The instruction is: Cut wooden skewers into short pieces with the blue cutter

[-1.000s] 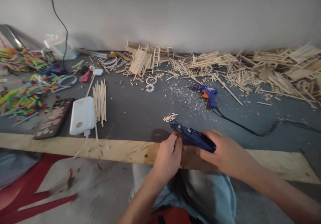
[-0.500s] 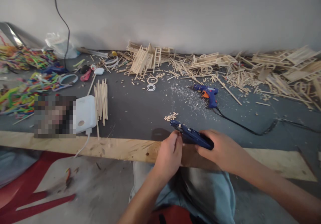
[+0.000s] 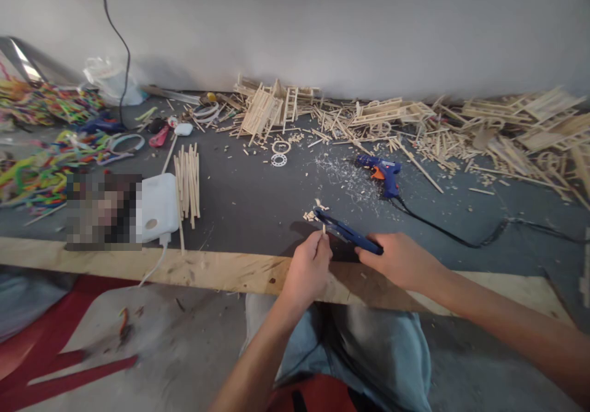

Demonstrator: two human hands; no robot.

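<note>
A grey wall backs the dark table.

Lower centre: left hand pinches stick, right hand grips pliers. Glue gun right of centre; bundle frame left.

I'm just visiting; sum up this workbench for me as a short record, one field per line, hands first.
Left hand: pinches a thin wooden stick, only its tip showing
Right hand: grips a blue plier-like tool
By the tool's tip: small pile of short stick pieces
Beyond the hands: blue glue gun with orange trigger, lying on its side; white ring with holes
To the left: loose row of sticks beside a white power bank
Along the wall: stick-built frames
</note>
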